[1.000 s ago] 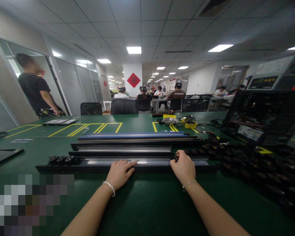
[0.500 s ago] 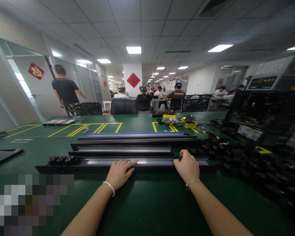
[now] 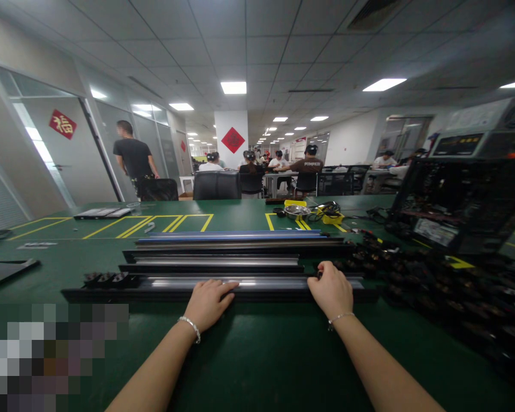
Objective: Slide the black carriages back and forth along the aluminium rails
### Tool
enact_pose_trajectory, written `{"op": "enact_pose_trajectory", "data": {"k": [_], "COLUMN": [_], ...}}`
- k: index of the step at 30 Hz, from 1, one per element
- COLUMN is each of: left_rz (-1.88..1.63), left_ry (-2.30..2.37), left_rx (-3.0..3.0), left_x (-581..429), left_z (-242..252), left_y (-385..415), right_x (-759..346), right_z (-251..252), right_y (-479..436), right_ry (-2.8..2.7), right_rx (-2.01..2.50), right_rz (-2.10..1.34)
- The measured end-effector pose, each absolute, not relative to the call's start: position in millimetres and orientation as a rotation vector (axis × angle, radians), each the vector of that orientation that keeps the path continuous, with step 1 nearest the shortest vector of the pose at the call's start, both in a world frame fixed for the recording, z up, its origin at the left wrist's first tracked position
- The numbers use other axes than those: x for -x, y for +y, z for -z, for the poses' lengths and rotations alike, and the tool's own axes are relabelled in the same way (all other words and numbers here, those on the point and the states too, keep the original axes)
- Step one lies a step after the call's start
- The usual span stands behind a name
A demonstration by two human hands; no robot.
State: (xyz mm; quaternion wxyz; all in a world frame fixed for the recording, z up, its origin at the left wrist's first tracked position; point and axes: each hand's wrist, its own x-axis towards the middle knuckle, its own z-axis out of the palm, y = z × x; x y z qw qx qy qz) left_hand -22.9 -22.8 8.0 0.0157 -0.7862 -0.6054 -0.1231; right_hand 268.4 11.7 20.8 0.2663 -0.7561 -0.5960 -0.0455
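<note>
A long dark rail with a shiny clear strip [image 3: 274, 282] lies across the green table in front of me. My left hand [image 3: 209, 303] rests on its near edge left of centre, fingers spread and nothing in them. Farther right, my right hand [image 3: 332, 289] is over the same rail, thumb and fingers pinched round a small black part [image 3: 320, 274], which is mostly hidden. Several small black parts [image 3: 106, 278] sit in a row on the rail's left end. More rails [image 3: 217, 261] lie parallel behind it.
A big heap of small black parts [image 3: 459, 297] spreads over the right side. Behind it stands an open computer case [image 3: 459, 200]. A metal bowl [image 3: 297, 211], cables and yellow items lie at the back. A person in black [image 3: 135, 157] is beyond the table.
My right hand has shifted slightly to the right along the rail with its fingers still pinched. My left hand has stayed in place. The person in black has moved right.
</note>
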Motion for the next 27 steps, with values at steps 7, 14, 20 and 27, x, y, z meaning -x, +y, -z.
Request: {"op": "enact_pose_trajectory", "data": {"k": [7,14,20,27], "left_rz": [0.390,0.388,0.376,0.377], "left_ry": [-1.884,-1.902,-1.925,-1.918], "left_rx": [2.446,2.450,2.443,2.447], "left_x": [23.3,22.7,22.8,22.5], "left_z": [-7.9,-9.3,-9.7,-10.5], "left_y": [-22.7,-23.0,-23.4,-24.0], "right_x": [-272.2,-280.7,-285.7,-297.8], "right_z": [-22.2,-25.1,-25.7,-25.9], "right_y": [12.1,11.6,12.6,15.4], "right_ry": [-1.593,-1.575,-1.555,-1.498], "right_rx": [2.071,2.104,2.117,2.153], "right_rz": [0.122,0.113,0.106,0.056]}}
